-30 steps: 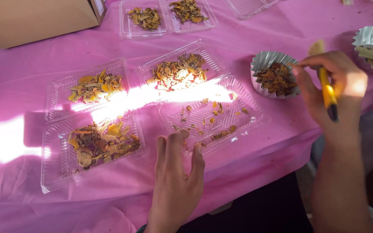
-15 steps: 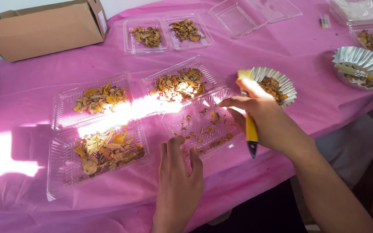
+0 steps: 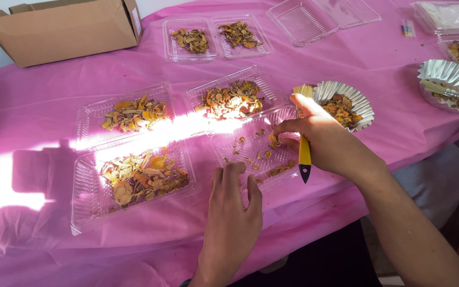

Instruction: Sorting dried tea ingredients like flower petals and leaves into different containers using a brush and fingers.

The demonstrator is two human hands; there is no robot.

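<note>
**Hands at a clear tray of dried petals on a pink table**

Left hand [image 3: 231, 212] lies palm down on the pink table [image 3: 378, 64] at the near edge, fingers together and holding nothing, its fingertips touching the near rim of a clear plastic tray [image 3: 256, 146] that carries only a thin scatter of dried petals. Far to the left, by the far edge, stands an open cardboard box [image 3: 65, 32]. Nearer, on the left, a large clear tray [image 3: 131, 180] holds a heap of orange and brown petals, and just beyond it a second filled tray [image 3: 128, 114] catches a bright band of sunlight. Beside that one, towards the middle, a third filled tray [image 3: 235, 98] sits just beyond the sparse tray. Farther back lies a double tray [image 3: 216, 37] with two small heaps, and to its right an empty clear tray [image 3: 304, 18].

Right hand [image 3: 320, 138] reaches into the sparse tray, thumb and forefinger pinched together on a petal there, while the other fingers are closed around a brush with a yellow handle [image 3: 304, 154], its black tip pointing near and its bristles far. Just right of the hand stands a fluted foil cup [image 3: 346, 106] filled with petals. At the far right, another foil cup [image 3: 450, 85] has a stick resting across it.
</note>
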